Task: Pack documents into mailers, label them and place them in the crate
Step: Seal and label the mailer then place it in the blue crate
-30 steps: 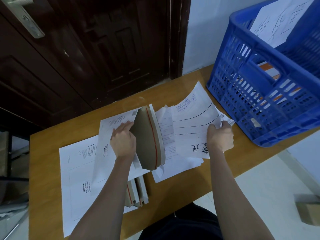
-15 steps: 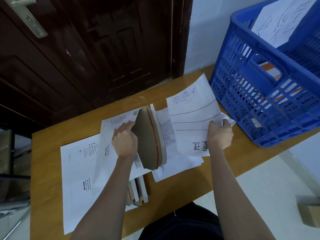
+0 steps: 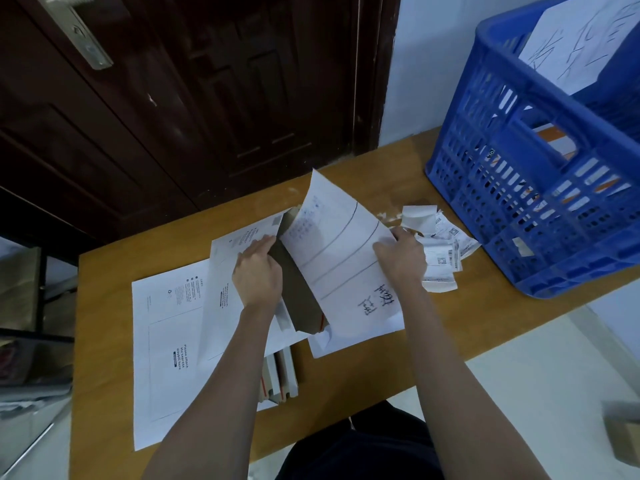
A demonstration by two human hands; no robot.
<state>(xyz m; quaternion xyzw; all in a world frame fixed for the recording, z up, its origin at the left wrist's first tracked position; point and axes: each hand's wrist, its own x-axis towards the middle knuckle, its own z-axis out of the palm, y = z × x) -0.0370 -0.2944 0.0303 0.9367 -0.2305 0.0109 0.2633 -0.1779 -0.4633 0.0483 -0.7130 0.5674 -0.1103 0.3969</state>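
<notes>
White mailers [image 3: 166, 327] lie flat at the left of the wooden surface [image 3: 104, 341]. Just right of them the left hand [image 3: 257, 274] holds a brown-lined mailer [image 3: 298, 299] open, its fingers [image 3: 258, 244] curled over the mouth's edge. The right hand [image 3: 401, 258] pinches the far edge of a handwritten document [image 3: 346, 268], whose near corner sits in that mouth. Loose labels [image 3: 441, 251] lie beside this hand. A blue crate [image 3: 540, 188] stands at the far right.
</notes>
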